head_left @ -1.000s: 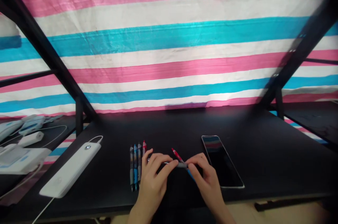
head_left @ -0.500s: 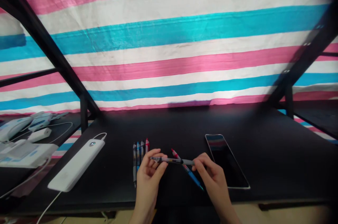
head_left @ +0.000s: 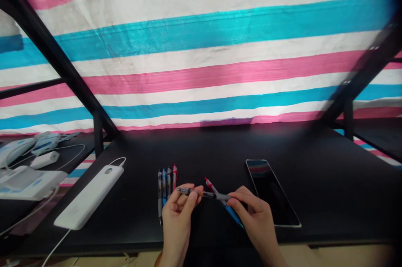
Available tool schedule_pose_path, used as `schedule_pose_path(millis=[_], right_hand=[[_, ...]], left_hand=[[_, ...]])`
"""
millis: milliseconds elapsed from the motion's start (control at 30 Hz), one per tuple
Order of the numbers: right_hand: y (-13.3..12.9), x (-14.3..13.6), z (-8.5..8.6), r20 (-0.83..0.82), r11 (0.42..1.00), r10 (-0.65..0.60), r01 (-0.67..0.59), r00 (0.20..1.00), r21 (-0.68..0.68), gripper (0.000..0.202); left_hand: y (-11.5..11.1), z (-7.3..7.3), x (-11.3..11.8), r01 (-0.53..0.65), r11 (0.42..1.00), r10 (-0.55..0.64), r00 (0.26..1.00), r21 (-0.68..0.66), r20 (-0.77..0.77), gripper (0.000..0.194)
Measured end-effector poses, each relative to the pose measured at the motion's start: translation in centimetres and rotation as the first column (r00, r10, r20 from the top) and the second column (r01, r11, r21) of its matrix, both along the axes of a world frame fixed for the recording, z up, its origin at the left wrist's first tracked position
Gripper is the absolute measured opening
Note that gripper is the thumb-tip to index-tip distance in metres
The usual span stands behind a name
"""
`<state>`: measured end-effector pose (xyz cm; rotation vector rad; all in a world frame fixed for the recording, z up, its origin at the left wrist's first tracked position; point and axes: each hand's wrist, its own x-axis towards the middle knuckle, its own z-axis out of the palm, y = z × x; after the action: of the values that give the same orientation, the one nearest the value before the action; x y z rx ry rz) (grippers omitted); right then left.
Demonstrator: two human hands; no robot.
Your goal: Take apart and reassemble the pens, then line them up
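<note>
Both hands hold one pen (head_left: 210,195) nearly level above the black table, its barrel dark and clear with a grey section at the right. My left hand (head_left: 179,214) is closed on the barrel between thumb and fingers. At the grey end, the thumb and fingertips of my right hand (head_left: 255,216) pinch the pen. Below it, a pen with a red end and a blue end (head_left: 233,213) slants across the tabletop, partly hidden. Several pens (head_left: 164,183) with black, blue and red ends lie side by side left of my hands; my left hand covers some of their lower parts.
A smartphone (head_left: 272,191) lies face up beside my right hand. A white power bank (head_left: 91,195) with a cable plugged in rests on the left of the black table (head_left: 188,145). Further left are white devices and cables (head_left: 29,183). Black frame bars (head_left: 59,57) rise at both sides.
The held pen and both hands have dipped slightly. My right hand has shifted a little to the right in view; the pen stays between both hands.
</note>
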<state>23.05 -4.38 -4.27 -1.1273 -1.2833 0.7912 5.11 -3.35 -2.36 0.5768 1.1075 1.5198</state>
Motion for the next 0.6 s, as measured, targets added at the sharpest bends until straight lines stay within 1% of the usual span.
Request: schedule_pose_path(millis=[233, 467, 533, 600], right_hand=[[-0.13, 0.05, 0.05, -0.009, 1.0, 0.013, -0.012, 1.0, 0.021, 0.009], [-0.19, -0.13, 0.28, 0.015, 0.999, 0.013, -0.014, 1.0, 0.035, 0.014], [-0.22, -0.15, 0.41, 0.032, 0.998, 0.022, -0.024, 0.999, 0.06, 0.015], [-0.22, -0.2, 0.47, 0.037, 0.993, 0.015, -0.019, 0.999, 0.117, 0.014]], left_hand=[[-0.3, -0.4, 0.13, -0.041, 0.999, 0.042, 0.999, -0.007, 0.027, 0.044], [-0.46, -0.45, 0.03, -0.051, 0.999, 0.051, 0.999, -0.005, 0.011, 0.042], [-0.41, -0.36, 0.02, -0.054, 0.998, 0.054, 0.998, -0.016, 0.015, 0.042], [-0.36, -0.29, 0.06, -0.064, 0.998, 0.064, 0.998, -0.022, 0.02, 0.042]])
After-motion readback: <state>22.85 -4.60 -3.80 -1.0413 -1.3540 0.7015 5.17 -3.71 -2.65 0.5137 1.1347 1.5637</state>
